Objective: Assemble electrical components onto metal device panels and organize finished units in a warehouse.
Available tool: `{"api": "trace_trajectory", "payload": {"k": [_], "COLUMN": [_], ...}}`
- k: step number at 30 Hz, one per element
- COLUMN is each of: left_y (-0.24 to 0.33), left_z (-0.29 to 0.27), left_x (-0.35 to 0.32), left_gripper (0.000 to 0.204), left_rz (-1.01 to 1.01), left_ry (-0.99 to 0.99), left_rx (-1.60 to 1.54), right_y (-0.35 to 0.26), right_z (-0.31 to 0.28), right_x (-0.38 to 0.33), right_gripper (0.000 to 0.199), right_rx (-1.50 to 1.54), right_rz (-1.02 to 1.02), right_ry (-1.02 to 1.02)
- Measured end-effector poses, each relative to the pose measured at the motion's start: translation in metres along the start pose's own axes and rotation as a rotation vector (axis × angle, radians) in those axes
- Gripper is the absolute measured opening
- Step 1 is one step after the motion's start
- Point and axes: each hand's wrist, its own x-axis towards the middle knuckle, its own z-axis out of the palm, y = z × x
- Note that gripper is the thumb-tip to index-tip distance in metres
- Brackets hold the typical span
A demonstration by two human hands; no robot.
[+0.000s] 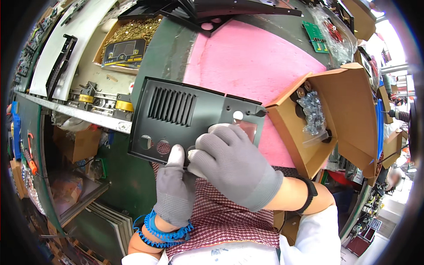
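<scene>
A black metal panel [207, 106] lies tilted in front of me, its near edge over my lap. It has a row of slanted vents, round holes along the near edge and a rectangular cut-out at the right. My left hand [175, 192], in a grey knit glove, grips the near edge with the thumb on top and the fingers underneath. My right hand [236, 163], gloved alike, is closed over the panel's near right part. Its thumb and fingertips press together beside a round hole near my left thumb; whatever they hold is hidden.
Right of the panel stands an open cardboard box [287, 128] with a bag of small metal parts [312, 112] and dark round pieces. Pink foam [251, 57] covers the bench. Farther back are a green circuit board [314, 36], black metal parts [247, 8] and a carton of brass-coloured pieces [132, 33].
</scene>
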Motion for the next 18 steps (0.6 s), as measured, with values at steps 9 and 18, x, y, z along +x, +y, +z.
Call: {"api": "trace_trajectory", "payload": {"k": [9,18], "left_y": [0.001,-0.010], "left_z": [0.004,0.003], "left_x": [-0.001,0.006], "left_gripper": [0.034,0.022], "left_rz": [-0.042,-0.213], "left_ry": [0.069,0.248], "left_rx": [-0.142,-0.320], "right_y": [0.001,-0.005], "right_z": [-0.009,-0.010], "right_x": [-0.008,0.005], "right_gripper": [0.028,0.035], "right_rx": [0.014,-0.249], "right_rz": [0.033,-0.031], "right_ry": [0.020,0.169]}}
